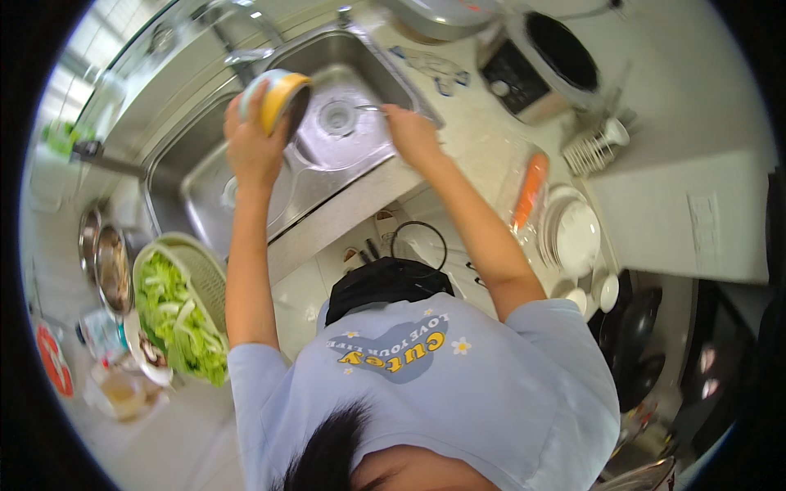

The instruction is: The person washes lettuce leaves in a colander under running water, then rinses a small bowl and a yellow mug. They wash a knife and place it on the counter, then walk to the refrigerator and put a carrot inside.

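Observation:
My left hand (255,138) grips a bowl (279,98) with a yellow band and pale blue-grey outside, tilted on its side above the double stainless steel sink (282,190). What the bowl holds, if anything, is hidden. My right hand (408,132) is closed on a thin metal utensil (368,108), whose end reaches over the right basin near the drain strainer (337,118). Its exact kind cannot be told. The faucet (249,56) stands behind the bowl.
At left are a green basket (215,294) of chopped leafy greens (175,307), metal bowls (112,267) and a plastic bottle (101,334). On the right counter are a bagged carrot (531,189), stacked white plates (576,236), a cooker (540,67) and a utensil rack (589,153).

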